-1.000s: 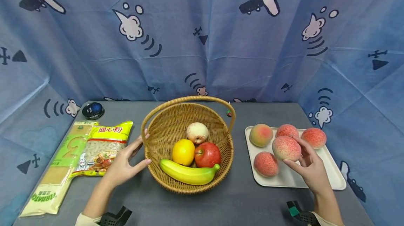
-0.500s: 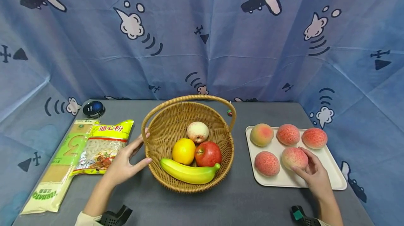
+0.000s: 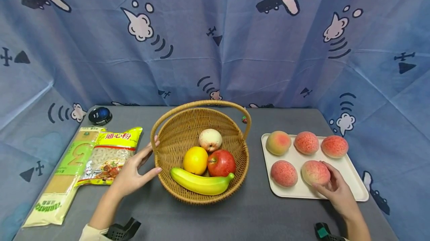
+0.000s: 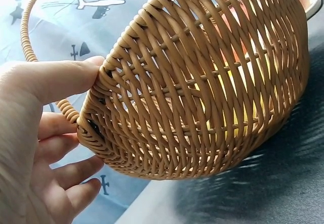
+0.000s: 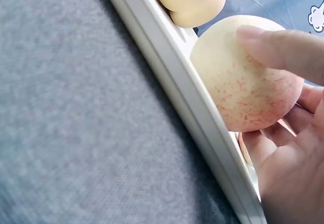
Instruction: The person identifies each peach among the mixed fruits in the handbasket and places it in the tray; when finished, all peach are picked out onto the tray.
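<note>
I see a tan woven basket (image 3: 174,136) holding a yellow banana (image 3: 199,183), an orange (image 3: 195,160) and a red apple (image 3: 221,163). Right, pink-speckled peaches (image 3: 306,142) sit on a white tray (image 3: 349,181); the far blue cloth (image 3: 215,39) carries aeroplane prints.

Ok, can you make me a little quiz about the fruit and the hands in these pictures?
1. How many peaches lie on the white tray?
2. True or false: the left hand is lifting the banana out of the basket.
3. Which fruit does the right hand hold? A) the orange B) the red apple C) a peach

Key
1. Five.
2. False: the left hand rests against the outside of the basket's rim, and the banana lies inside with the orange, the red apple and a pale apple.
3. C: its fingers curl round the peach at the near right of the tray.
</note>
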`<state>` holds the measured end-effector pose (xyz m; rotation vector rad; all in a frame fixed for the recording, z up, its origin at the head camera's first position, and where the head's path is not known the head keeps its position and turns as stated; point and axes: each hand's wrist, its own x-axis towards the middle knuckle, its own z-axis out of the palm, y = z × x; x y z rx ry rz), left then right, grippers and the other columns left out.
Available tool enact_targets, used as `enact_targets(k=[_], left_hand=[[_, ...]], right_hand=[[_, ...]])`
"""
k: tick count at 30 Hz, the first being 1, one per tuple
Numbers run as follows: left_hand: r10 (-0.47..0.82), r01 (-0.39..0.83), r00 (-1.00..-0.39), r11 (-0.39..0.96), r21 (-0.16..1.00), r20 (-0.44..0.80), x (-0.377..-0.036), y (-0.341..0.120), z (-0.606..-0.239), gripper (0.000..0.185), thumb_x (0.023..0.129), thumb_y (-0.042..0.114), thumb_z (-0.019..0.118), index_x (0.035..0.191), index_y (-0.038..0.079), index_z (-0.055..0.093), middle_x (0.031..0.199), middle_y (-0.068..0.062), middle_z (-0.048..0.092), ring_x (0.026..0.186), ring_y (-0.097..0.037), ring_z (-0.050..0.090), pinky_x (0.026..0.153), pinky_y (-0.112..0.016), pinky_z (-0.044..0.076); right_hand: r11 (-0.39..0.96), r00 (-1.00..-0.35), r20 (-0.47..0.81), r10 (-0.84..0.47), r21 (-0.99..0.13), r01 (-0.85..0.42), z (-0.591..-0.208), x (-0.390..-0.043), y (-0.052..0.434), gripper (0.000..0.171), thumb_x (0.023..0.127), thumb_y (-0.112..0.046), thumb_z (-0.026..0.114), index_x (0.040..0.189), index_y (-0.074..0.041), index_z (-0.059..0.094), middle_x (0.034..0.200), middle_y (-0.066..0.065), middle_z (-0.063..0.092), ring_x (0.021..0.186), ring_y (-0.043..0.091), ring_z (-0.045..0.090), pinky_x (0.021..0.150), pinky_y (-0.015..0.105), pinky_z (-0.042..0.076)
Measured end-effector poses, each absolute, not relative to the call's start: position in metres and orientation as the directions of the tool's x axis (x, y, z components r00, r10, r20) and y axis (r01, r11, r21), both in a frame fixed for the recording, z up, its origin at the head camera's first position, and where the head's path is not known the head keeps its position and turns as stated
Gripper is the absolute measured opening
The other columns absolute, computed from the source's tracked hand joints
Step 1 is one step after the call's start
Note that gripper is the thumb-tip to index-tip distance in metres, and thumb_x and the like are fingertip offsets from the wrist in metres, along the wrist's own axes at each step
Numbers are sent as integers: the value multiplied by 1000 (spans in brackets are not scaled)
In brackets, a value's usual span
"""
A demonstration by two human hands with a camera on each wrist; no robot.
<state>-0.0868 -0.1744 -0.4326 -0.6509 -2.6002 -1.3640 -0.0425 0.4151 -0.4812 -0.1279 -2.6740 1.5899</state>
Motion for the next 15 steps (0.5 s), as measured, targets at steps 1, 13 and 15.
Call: enact_targets(k=[1, 13, 15], left_hand=[[312, 431, -899, 500, 751, 308, -87, -174, -433, 68, 83, 12, 72, 144, 10, 41, 148, -14, 40, 132, 7, 28, 99, -5, 32], [314, 432, -898, 497, 753, 309, -87, -175, -433, 68, 83, 12, 72, 143, 8, 42, 148, -15, 41, 132, 7, 28, 100, -5, 32], [315, 433, -897, 490, 756, 310, -87, -175, -433, 68, 83, 12, 72, 143, 8, 42, 148, -15, 40, 133, 7, 28, 100, -5, 31]], right_hand=[[478, -996, -39, 84, -875, 75, -481, -42, 415, 82, 89, -8, 65, 153, -13, 13, 143, -17, 27, 123, -18, 23, 100, -3, 22], [514, -998, -59, 36, -855, 69, -479, -41, 411, 86, 90, -9, 64, 152, -5, 4, 155, 6, 17, 121, -21, 20, 99, -5, 19], [516, -995, -75, 59, -851, 95, -478, -40, 410, 87, 90, -11, 64, 152, -6, 2, 157, 15, 9, 130, -15, 15, 100, -5, 17]])
